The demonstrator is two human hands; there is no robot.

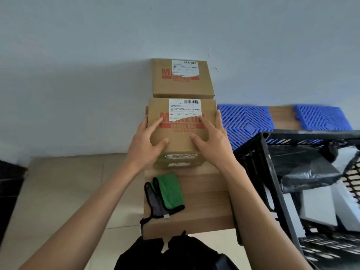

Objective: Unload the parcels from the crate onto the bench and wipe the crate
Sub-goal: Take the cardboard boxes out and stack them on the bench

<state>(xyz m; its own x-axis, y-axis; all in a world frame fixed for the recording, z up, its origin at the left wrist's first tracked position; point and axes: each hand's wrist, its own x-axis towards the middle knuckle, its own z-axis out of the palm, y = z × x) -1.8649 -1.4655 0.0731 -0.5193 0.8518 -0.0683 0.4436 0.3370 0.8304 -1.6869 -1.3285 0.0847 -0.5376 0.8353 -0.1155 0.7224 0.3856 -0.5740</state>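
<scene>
Two brown cardboard parcels with white shipping labels stand in a row on the wooden bench [206, 193]. The far parcel [182, 84] is against the wall. The near parcel [181, 137] touches it in front. My left hand [148, 141] lies on the near parcel's top at its left edge, fingers straight and spread. My right hand [212, 137] lies the same way at the right edge. The black plastic crate [272, 172] stands at the right, with black-bagged and white parcels [311, 172] inside. A folded green and grey cloth [167, 193] lies on the bench in front of the near parcel.
Blue plastic grid tiles [245, 119] lie on the bench behind the crate, by the wall. A pale tiled floor [68, 191] is at the left. Something dark [9, 191] stands at the far left edge. Black fabric [175, 254] is at the bottom, below the bench's front edge.
</scene>
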